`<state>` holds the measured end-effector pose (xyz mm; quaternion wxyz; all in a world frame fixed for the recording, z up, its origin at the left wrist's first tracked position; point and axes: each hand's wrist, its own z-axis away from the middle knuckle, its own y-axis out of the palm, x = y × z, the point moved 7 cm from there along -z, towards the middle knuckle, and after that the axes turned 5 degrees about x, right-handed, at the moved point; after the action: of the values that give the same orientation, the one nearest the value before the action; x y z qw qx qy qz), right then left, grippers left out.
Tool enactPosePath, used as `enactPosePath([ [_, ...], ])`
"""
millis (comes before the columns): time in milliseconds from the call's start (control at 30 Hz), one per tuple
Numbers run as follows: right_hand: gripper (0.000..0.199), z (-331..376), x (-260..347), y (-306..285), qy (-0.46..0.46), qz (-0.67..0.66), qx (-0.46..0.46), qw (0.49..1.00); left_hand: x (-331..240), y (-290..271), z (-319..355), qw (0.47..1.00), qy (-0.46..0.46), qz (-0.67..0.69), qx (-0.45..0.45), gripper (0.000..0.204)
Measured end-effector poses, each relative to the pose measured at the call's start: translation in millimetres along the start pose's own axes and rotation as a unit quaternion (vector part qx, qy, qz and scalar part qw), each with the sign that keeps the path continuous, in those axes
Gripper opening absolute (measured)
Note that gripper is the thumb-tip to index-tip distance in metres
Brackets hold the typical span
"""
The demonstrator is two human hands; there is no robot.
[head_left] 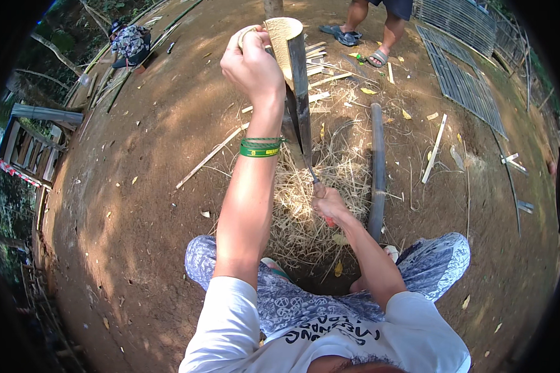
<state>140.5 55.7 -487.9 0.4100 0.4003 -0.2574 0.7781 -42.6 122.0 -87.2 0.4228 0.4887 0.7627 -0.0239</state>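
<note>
My left hand is closed round the upper edge of a thick bamboo piece, which stands roughly upright before me. Its broad top shows pale, and its outer side is dark; a gap runs down its length toward a narrow lower end. Lower and to the right, my right hand is wrapped round the handle of a knife, with a bit of red showing below the fingers. The thin blade reaches up to the bamboo's lower end; whether it sits inside the gap, I cannot tell.
Pale shavings lie heaped between my feet, beside a dark pole. Bamboo strips are scattered beyond. A person stands at the back right near slatted bamboo panels; another person crouches at the far left.
</note>
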Motion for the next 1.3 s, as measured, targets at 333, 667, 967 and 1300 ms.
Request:
enactPosePath([
  [333, 0.023, 2, 6, -11, 0.027, -0.120, 0.083, 0.989, 21, -4, -12, 1.000, 0.022, 0.013, -0.010, 0.017],
  [667, 0.021, -14, -4, -27, 0.034, -0.146, 0.143, 0.978, 26, -15, -21, 0.999, 0.017, -0.010, -0.028, 0.020],
  [967, 0.020, -38, -46, -27, 0.044, -0.403, 0.154, 0.901, 29, -54, -29, 0.996, -0.068, 0.058, 0.028, 0.036],
  [1300, 0.015, -19, -24, -42, -0.022, -0.279, 0.051, 0.959, 30, -21, -19, 0.994, -0.054, 0.070, 0.067, 0.033],
])
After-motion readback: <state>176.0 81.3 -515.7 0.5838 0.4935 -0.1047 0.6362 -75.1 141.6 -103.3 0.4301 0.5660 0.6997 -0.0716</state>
